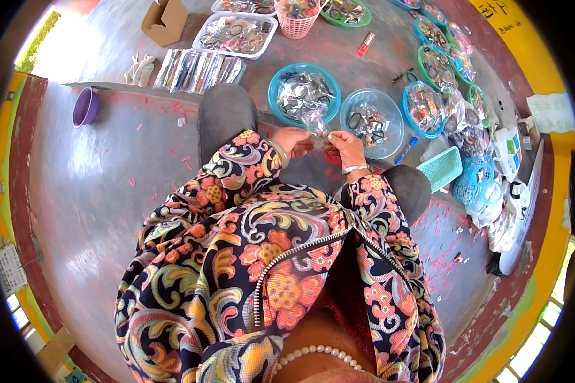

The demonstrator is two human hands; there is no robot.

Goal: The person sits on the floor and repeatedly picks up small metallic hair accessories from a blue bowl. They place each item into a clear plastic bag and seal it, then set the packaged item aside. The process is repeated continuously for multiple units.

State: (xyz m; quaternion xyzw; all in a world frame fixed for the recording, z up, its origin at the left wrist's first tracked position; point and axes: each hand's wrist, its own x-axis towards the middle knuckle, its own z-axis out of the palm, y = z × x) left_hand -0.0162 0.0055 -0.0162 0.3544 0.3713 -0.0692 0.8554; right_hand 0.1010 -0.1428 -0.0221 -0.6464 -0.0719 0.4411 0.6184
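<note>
Between my two hands is a small transparent plastic bag [314, 120], in front of the near rim of a blue basin. My left hand [291, 140] has its fingers closed on the bag's left side. My right hand [346, 148] pinches the bag's right side between thumb and fingertips. What the bag contains is too small to make out. The blue basin [273, 96] just beyond holds many small bagged items. To its right, close to my right hand, stands a translucent bluish bowl [393, 137] with dark loops and small shiny packets in it.
Further right are a blue basket [405, 115], a green basket [442, 171], a blue pen [406, 150] and piled bags. Beyond lie a white tray [271, 38], a pink basket [295, 27], a cardboard box [164, 22] and a row of flat packets [198, 71]. A purple basin [86, 107] stands left.
</note>
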